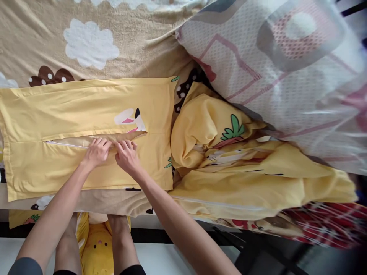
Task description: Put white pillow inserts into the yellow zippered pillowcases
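A yellow pillowcase [71, 114] with a rabbit print lies flat on the bed, its zipper slit [69, 143] running along the middle and gaping near the right end. My left hand [96, 152] rests on the slit with fingers curled, pinching the fabric edge. My right hand [127, 156] sits right beside it, fingers also closed on the edge of the zipper opening. The two hands almost touch.
A crumpled yellow cover [229, 164] with carrot prints is heaped to the right. A pale patterned quilt [281, 65] lies behind it. The beige sheet [91, 42] with clouds covers the bed. My legs and yellow slippers [96, 244] show below the bed edge.
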`<state>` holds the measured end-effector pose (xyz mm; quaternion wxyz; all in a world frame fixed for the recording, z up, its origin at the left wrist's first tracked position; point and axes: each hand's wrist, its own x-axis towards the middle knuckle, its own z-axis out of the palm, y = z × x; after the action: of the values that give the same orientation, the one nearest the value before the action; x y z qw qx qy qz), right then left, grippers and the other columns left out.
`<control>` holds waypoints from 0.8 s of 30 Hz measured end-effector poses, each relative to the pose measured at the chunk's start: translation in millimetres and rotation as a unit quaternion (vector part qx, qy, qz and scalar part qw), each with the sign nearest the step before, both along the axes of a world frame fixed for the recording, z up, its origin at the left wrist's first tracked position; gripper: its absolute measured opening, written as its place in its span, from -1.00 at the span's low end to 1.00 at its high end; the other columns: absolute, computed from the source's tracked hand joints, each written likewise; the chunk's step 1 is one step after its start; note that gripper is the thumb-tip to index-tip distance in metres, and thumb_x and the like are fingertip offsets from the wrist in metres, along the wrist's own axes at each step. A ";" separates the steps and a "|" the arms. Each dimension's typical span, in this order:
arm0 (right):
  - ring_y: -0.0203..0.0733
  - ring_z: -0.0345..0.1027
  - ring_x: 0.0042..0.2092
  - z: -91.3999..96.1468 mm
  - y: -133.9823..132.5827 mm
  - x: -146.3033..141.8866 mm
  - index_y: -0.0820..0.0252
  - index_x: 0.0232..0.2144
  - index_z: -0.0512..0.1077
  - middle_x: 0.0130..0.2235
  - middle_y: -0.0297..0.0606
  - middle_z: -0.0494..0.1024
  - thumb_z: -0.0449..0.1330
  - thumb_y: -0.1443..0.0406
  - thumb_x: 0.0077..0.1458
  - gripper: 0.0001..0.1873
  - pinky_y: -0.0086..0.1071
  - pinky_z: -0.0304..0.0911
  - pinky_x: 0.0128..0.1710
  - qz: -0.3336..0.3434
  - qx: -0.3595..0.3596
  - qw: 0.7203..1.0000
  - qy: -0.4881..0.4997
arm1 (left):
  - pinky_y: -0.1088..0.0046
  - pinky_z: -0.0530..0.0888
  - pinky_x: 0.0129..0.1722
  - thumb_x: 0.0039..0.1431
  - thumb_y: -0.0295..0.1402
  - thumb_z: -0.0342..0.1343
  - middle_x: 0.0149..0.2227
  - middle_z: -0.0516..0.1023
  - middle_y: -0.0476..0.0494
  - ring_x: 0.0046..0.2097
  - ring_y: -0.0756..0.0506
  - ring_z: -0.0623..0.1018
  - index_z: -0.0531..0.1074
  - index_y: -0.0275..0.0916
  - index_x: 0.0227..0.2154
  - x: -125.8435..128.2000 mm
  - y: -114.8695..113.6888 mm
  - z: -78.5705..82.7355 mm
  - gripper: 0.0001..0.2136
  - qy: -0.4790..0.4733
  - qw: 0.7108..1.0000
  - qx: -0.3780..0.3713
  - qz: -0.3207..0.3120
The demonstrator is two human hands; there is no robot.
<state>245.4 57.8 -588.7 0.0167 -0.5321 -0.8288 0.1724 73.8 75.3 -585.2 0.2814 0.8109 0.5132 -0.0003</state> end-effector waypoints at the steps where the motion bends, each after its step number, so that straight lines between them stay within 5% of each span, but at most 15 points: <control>1: -0.05 0.28 -0.13 -1.4 -1.3 9.3 0.21 -0.22 0.43 -0.25 -0.16 0.51 0.07 0.50 0.04 -0.74 -0.20 0.00 -0.03 0.026 0.001 1.000 -0.011 | 0.27 0.31 -0.16 0.31 -0.40 -0.02 -0.19 0.55 -0.19 -0.11 -0.18 0.48 0.46 -0.25 -0.12 1.4 3.7 -2.0 -0.81 0.012 1.000 -0.018 -0.016; 7: -0.08 0.30 0.04 -0.7 -34.4 61.1 0.22 -0.22 0.40 -0.03 -0.09 0.53 0.02 0.53 0.12 -0.75 -0.23 0.03 0.02 0.071 0.027 0.997 0.022 | 0.32 0.26 -0.21 0.34 -0.37 -0.01 -0.29 0.52 -0.16 -0.18 -0.15 0.45 0.43 -0.28 -0.31 -15.0 -7.2 1.3 -0.84 0.027 0.998 -0.038 -0.044; 13: -0.06 0.32 0.06 18.6 -31.6 43.8 0.20 -0.06 0.39 0.03 -0.02 0.49 -0.01 0.46 0.22 -0.70 -0.20 0.05 0.04 -0.023 0.058 0.996 0.065 | 0.34 0.26 -0.23 0.37 -0.40 -0.09 -0.23 0.50 -0.15 -0.18 -0.12 0.43 0.44 -0.24 -0.22 -17.1 -39.5 12.2 -0.80 -0.025 0.997 0.039 -0.062; 17: -0.05 0.36 -0.11 21.7 -4.8 17.9 0.20 -0.26 0.44 -0.21 -0.08 0.54 0.00 0.32 0.27 -0.79 -0.18 0.10 -0.03 0.032 -0.153 0.980 0.123 | 0.35 0.28 -0.24 0.36 -0.36 -0.06 -0.23 0.52 -0.16 -0.16 -0.12 0.43 0.47 -0.24 -0.30 -23.8 -62.7 7.6 -0.79 -0.025 0.998 0.051 -0.001; 20: -0.11 0.34 -0.29 8.2 18.7 7.5 0.18 -0.48 0.38 -0.40 -0.17 0.49 0.05 0.29 0.19 -0.78 -0.28 0.17 -0.22 -0.041 -0.290 0.942 0.163 | 0.36 0.33 -0.25 0.37 -0.33 -0.07 -0.38 0.48 -0.16 -0.26 -0.11 0.42 0.46 -0.26 -0.45 -32.6 -66.8 1.1 -0.70 -0.007 0.989 0.047 0.138; 24: -0.16 0.37 -0.37 -13.2 49.1 -3.6 0.18 -0.14 0.39 -0.41 -0.27 0.50 -0.03 0.34 0.14 -0.73 -0.34 0.26 -0.34 -0.141 -0.311 0.920 0.193 | 0.26 0.39 -0.16 0.29 -0.40 -0.01 -0.28 0.53 -0.27 -0.20 -0.19 0.47 0.53 -0.30 -0.28 -36.2 -56.0 -3.1 -0.80 0.076 0.964 0.071 0.246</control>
<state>241.8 106.9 -601.9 0.0336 -0.5787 -0.6301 0.5167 37.6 19.3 -588.3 0.1746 0.6751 0.7154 0.0442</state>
